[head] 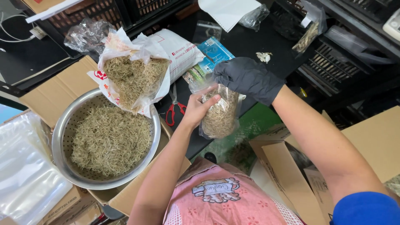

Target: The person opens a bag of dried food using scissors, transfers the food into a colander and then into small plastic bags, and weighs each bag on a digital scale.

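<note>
My left hand (pixel 199 107), bare, grips the left side of a small clear plastic bag (pixel 221 114) packed with pale dried strands. My right hand (pixel 246 78), in a black glove, is closed over the bag's open top. The bag hangs above the edge of a dark table (pixel 246 41). To the left, a metal colander (pixel 68 125) holds a heap of the same dried strands. A large plastic bag (pixel 133 79) of strands leans on its far rim.
Red-handled scissors (pixel 174 109) lie on the table by my left hand. A white mailer bag (pixel 181 52) and a blue packet (pixel 214 52) lie behind. Open cardboard boxes (pixel 371 137) stand right and left. Clear plastic sheets (pixel 25 166) are stacked at the left. Black crates (pixel 333 62) line the back.
</note>
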